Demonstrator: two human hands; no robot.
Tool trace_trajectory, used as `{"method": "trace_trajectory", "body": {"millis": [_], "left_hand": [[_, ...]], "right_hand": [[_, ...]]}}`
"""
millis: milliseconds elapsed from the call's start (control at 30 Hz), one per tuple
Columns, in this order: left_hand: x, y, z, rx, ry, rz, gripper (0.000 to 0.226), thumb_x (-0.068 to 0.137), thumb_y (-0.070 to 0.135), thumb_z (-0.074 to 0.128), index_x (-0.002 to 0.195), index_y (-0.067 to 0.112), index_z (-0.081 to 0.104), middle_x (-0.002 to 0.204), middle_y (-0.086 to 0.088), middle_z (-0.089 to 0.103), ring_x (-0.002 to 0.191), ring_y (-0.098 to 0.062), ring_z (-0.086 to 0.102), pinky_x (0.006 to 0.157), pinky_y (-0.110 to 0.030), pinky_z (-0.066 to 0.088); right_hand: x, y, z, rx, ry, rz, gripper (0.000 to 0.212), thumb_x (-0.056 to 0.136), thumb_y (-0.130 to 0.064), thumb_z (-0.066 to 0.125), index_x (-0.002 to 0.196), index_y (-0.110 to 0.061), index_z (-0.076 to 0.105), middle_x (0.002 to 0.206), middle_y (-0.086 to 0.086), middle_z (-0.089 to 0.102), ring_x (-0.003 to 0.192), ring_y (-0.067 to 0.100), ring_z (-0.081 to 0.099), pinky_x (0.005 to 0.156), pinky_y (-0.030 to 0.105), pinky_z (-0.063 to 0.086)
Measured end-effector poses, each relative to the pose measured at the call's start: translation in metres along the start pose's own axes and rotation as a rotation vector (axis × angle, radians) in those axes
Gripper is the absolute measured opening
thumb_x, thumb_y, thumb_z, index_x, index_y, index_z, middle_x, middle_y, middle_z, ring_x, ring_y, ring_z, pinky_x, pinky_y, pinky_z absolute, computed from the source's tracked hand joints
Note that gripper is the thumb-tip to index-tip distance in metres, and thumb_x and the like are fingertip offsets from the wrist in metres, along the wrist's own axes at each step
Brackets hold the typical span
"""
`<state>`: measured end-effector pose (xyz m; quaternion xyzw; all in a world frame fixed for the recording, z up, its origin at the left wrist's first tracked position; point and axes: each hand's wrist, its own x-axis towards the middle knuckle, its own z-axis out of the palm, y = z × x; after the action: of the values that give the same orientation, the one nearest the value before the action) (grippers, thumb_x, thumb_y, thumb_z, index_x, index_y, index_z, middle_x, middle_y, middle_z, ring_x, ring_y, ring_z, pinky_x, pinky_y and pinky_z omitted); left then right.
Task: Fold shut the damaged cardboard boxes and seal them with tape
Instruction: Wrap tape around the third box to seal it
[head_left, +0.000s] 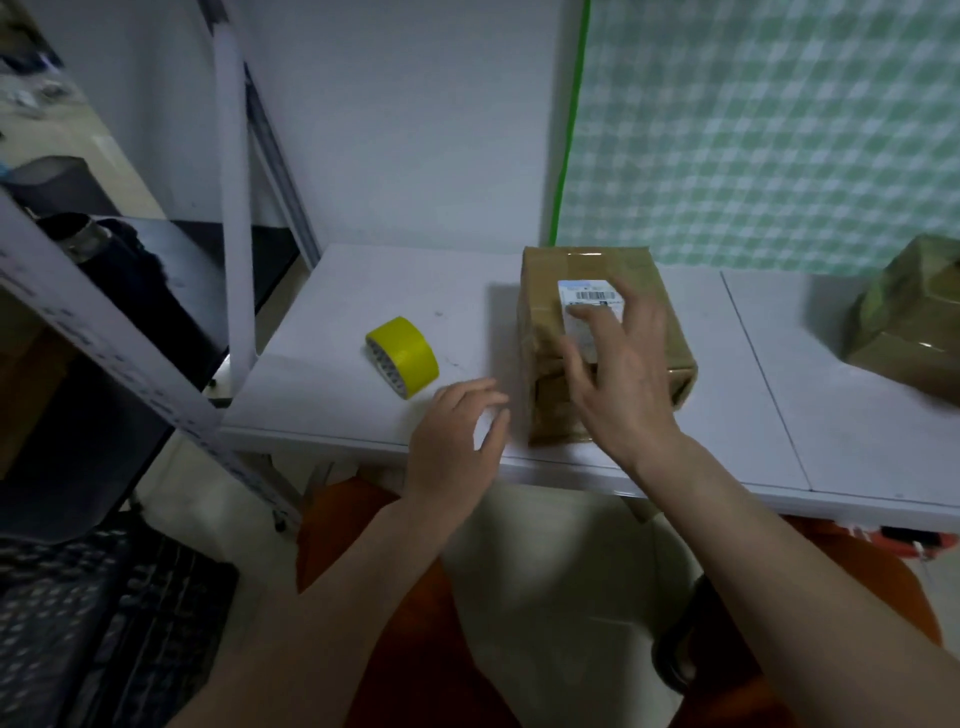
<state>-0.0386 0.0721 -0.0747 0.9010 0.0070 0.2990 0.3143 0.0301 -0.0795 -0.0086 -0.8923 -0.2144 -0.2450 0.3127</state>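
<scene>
A brown cardboard box (602, 343) with a white barcode label (589, 306) on top is seen on the white worktop (363, 291), close to the near edge and right of centre. The right hand (618, 369) is held over its top with fingers spread and relaxed; whether the fingertips actually touch the label cannot be told. The left hand (457, 441) is held just beside the box's left face, fingers loosely open, nothing gripped. A yellow roll of tape (402, 356) lies on its side to the left of the box, just beyond the left hand, so it is judged to be the left hand's to fetch while the box is steadied by the right. The box's longer side runs away from the person. A second brown cardboard box (914, 322) sits well apart at the far right.
</scene>
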Motion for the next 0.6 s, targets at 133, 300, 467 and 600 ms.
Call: {"method": "trace_trajectory", "body": {"millis": [133,300,467,600], "left_hand": [[-0.003,-0.036,-0.012,0.079,-0.008,-0.231,0.023,0.088,0.029,0.056,0.076,0.013,0.067,0.082,-0.005,0.065,0.083,-0.024,0.058,0.071,-0.027,0.036],[0.005,-0.08,-0.032,0.03,-0.094,-0.607,0.048,0.083,0.022,0.069,0.128,0.015,0.053,0.122,-0.005,0.054,0.115,-0.022,0.049,0.092,-0.028,0.039],[0.026,-0.109,-0.031,-0.187,-0.204,-0.788,0.103,0.073,0.025,0.081,0.152,0.012,0.016,0.154,-0.006,0.029,0.14,-0.021,0.028,0.107,-0.028,0.027],[0.04,-0.118,-0.017,-0.259,-0.209,-0.78,0.115,0.065,0.023,0.086,0.151,0.013,0.01,0.149,-0.005,0.036,0.136,-0.024,0.035,0.107,-0.034,0.034]], "right_hand": [[0.0,-0.039,0.03,0.154,-0.214,-0.193,0.022,0.086,-0.009,0.059,0.107,-0.005,0.063,0.128,0.017,0.052,0.12,0.029,0.046,0.102,0.023,0.028],[0.013,-0.066,0.079,0.279,-0.556,0.057,0.043,0.09,-0.019,0.061,0.13,-0.006,0.05,0.132,0.014,0.048,0.124,0.027,0.045,0.106,0.034,0.034],[0.04,-0.084,0.121,0.363,-0.685,0.345,0.066,0.091,-0.031,0.061,0.144,-0.006,0.029,0.144,0.012,0.04,0.131,0.025,0.04,0.108,0.035,0.033],[0.047,-0.089,0.144,0.448,-0.625,0.494,0.06,0.086,-0.036,0.066,0.134,-0.008,0.044,0.128,0.01,0.054,0.117,0.024,0.053,0.098,0.034,0.043]]}}
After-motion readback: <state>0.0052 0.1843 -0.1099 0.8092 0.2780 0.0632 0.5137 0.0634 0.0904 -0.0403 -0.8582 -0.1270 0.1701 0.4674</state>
